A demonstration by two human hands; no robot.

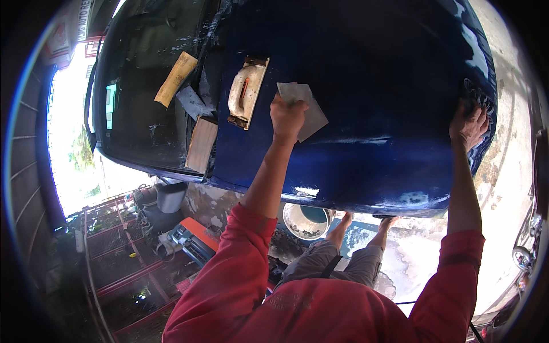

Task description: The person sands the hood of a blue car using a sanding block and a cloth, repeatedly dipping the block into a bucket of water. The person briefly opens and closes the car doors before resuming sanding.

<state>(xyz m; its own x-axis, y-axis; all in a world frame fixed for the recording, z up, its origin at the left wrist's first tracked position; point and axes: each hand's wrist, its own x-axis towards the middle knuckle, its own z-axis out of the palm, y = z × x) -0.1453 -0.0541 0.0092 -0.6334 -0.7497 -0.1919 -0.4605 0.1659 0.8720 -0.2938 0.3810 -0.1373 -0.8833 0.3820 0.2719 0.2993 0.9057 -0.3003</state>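
Toward the rear of the hood point(377, 74), a sheet point(314, 116) is pinched by the left hand point(287, 118); at the front edge, whether the right hand point(469, 127) grips is unclear. Much seems smoothed, pale patches point(413, 198) left.

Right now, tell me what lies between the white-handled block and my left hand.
In the head view, only bare blue hood lies between the white-handled block and your left hand.
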